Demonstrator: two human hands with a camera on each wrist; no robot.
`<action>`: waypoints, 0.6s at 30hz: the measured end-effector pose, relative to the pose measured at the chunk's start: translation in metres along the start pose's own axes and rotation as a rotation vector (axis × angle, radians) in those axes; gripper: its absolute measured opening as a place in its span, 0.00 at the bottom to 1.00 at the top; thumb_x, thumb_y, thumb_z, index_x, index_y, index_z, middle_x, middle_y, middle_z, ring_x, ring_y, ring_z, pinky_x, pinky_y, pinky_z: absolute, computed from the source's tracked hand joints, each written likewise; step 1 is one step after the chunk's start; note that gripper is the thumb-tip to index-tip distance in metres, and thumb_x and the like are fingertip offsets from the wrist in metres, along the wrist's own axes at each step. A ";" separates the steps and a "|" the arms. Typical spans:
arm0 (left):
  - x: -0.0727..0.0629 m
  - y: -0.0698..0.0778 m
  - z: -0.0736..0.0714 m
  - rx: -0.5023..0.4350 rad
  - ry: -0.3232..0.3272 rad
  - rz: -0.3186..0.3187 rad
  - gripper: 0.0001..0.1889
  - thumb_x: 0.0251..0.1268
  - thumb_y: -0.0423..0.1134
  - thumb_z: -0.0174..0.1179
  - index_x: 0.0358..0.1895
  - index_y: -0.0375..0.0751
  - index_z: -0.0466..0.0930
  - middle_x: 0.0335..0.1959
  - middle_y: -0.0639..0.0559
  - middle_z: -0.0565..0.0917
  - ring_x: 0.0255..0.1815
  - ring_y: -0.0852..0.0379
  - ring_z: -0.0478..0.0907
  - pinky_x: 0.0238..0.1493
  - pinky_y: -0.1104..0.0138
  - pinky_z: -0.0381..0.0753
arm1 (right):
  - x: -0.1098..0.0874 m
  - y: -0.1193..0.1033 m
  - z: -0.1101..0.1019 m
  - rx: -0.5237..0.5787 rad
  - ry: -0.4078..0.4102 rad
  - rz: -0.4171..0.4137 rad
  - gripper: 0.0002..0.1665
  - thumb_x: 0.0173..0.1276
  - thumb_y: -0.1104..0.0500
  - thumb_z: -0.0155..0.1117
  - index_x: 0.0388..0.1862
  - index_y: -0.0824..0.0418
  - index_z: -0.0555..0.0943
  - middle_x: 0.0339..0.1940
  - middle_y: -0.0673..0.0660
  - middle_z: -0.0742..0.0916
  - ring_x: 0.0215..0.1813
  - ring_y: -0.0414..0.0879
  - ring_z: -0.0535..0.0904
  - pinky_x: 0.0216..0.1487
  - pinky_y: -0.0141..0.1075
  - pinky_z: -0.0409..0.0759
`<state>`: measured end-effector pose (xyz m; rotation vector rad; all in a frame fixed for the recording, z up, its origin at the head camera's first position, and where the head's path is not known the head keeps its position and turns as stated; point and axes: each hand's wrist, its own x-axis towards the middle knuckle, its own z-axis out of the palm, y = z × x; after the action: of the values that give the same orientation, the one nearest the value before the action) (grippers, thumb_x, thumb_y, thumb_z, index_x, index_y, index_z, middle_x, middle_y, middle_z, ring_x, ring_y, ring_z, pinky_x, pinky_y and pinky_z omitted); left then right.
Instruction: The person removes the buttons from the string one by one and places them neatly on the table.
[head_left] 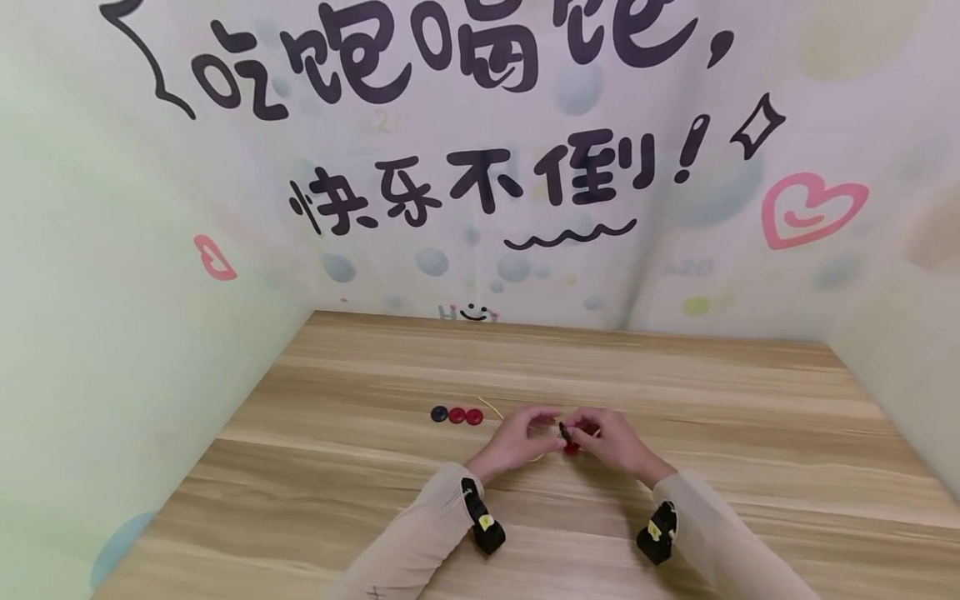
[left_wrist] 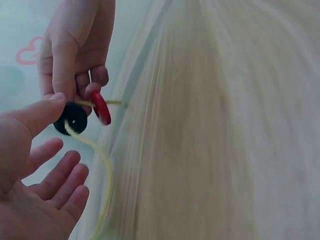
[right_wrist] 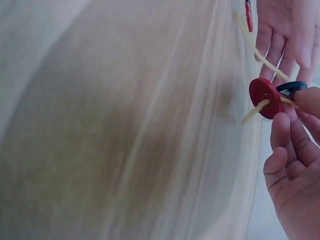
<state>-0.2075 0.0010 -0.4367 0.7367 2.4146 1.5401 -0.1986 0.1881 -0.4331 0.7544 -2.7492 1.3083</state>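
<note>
A dark button [left_wrist: 74, 125] and a red button [left_wrist: 101, 108] are threaded on a yellow cord [left_wrist: 108, 172]. My right hand [head_left: 613, 440] pinches the dark button, one fingertip close by the red button [right_wrist: 261, 95]. A short end of the cord [right_wrist: 254, 111] sticks out through the red button; the longer part trails from the dark one. Beside them is my left hand [head_left: 514, 443], its fingers spread and loose around nothing. Its thumb tip overlaps the dark button's upper edge in the left wrist view.
Left of the hands, a dark blue button [head_left: 439, 414] and two red buttons [head_left: 466, 416] lie in a row on the wood-grain table [head_left: 337, 467]. A piece of yellow cord [head_left: 491, 407] shows beside them. A printed cloth wall [head_left: 405, 283] rises behind the table.
</note>
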 end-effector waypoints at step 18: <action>-0.005 0.005 -0.006 -0.067 0.051 -0.062 0.15 0.55 0.37 0.60 0.45 0.33 0.75 0.38 0.46 0.79 0.40 0.53 0.76 0.40 0.70 0.74 | -0.007 0.000 -0.003 0.018 0.037 0.060 0.05 0.62 0.61 0.58 0.32 0.62 0.79 0.24 0.48 0.82 0.27 0.39 0.75 0.27 0.31 0.72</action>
<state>-0.2042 -0.0047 -0.4295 0.6111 2.3848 1.6252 -0.1926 0.1932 -0.4330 0.6469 -2.7550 1.3443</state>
